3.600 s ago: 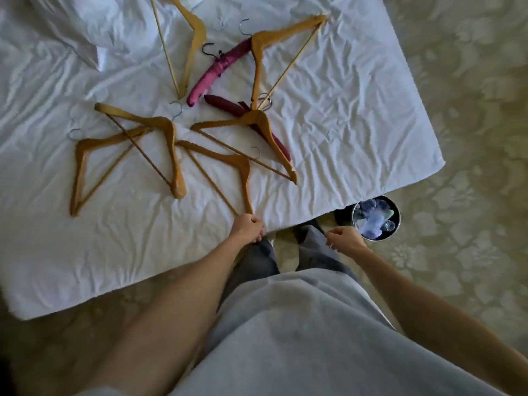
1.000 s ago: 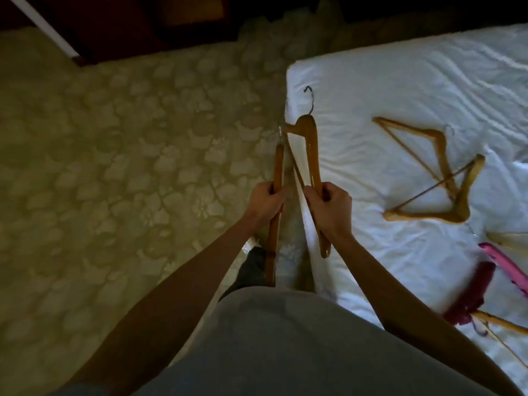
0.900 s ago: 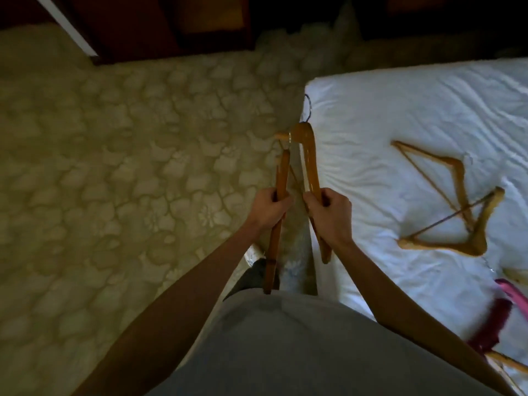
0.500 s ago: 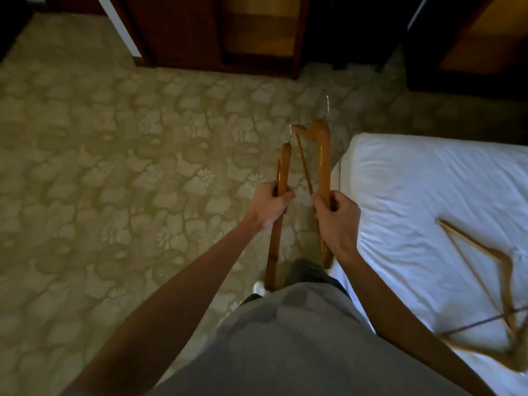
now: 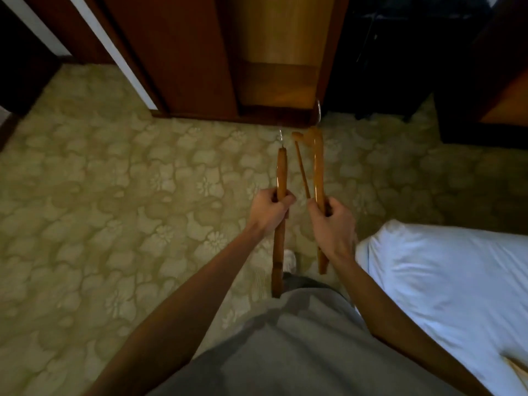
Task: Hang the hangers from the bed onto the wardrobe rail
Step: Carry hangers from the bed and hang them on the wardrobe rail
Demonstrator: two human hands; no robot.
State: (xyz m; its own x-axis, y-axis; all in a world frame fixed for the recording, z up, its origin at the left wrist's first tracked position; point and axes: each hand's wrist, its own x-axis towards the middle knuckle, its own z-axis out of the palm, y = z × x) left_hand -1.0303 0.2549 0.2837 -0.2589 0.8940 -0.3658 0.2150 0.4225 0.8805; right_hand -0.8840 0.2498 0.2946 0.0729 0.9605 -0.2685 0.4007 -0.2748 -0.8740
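Observation:
I carry two wooden hangers in front of me, seen edge-on, metal hooks pointing forward. My left hand (image 5: 270, 211) grips the left hanger (image 5: 281, 172) round its middle. My right hand (image 5: 333, 224) grips the right hanger (image 5: 318, 167), whose thin crossbar shows beside it. Ahead stands the open wooden wardrobe (image 5: 274, 61); its rail is out of view. A corner of the white bed (image 5: 445, 281) lies at my right; no hangers on it are in view.
Patterned green carpet (image 5: 128, 195) covers the floor between me and the wardrobe. A dark door panel with a white strip (image 5: 114, 52) stands at the left. Dark furniture (image 5: 471, 81) fills the right back corner.
I picked up two hangers from the bed, turned left away from it and moved toward the wardrobe. The bed slid to the lower right; the hangers left on it went out of view.

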